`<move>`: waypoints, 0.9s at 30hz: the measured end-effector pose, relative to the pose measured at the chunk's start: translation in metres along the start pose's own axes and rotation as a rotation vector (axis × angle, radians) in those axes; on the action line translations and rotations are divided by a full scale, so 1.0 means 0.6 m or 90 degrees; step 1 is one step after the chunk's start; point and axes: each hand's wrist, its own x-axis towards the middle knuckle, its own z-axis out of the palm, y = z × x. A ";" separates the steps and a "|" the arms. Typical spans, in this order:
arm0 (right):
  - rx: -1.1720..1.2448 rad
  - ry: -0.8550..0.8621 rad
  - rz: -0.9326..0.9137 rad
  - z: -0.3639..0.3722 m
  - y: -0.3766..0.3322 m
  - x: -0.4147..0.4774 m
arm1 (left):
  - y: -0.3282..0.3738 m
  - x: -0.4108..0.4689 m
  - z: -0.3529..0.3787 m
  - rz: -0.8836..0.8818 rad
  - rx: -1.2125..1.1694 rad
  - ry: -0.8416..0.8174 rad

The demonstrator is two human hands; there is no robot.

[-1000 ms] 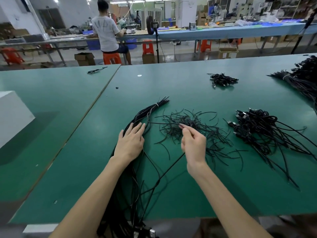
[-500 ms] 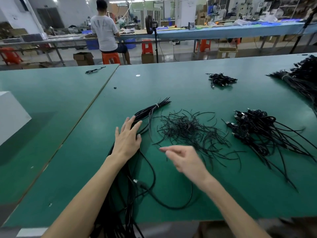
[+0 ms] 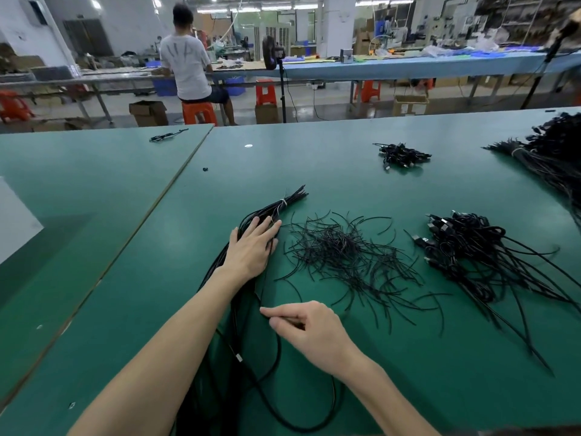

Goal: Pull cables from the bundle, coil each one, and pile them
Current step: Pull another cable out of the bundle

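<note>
Right hand (image 3: 314,332), back from the heap of short black wire ties (image 3: 342,253), now pinches one thin black cable (image 3: 279,354) drawn loose from the tied black cable bundle (image 3: 276,209), which the flat left hand (image 3: 253,251) pins down; coiling is judged next.

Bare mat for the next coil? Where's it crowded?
Free: green mat between the cable bundle and the small far pile; also the near strip right of the right hand, which pinches a cable, below the short black ties. Crowded: left hand on the bundle, ties and plug-ended cable pile form one band.

Bundle (image 3: 290,198) left on table (image 3: 314,174); short strands (image 3: 342,250) just right; cable pile (image 3: 465,243) farther right; small pile (image 3: 402,155) behind.
</note>
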 end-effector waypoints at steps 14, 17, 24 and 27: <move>0.334 -0.271 -0.020 -0.052 -0.007 -0.009 | -0.014 -0.001 -0.013 -0.109 -0.014 0.031; 0.375 -0.282 -0.014 -0.059 -0.006 -0.011 | -0.050 -0.006 -0.021 -0.153 -0.005 0.046; 0.405 -0.137 0.010 -0.053 0.005 -0.010 | -0.112 -0.037 -0.026 -0.213 -0.085 0.182; 0.485 -0.018 0.045 -0.050 0.008 -0.009 | -0.097 -0.048 -0.033 -0.259 -0.126 0.237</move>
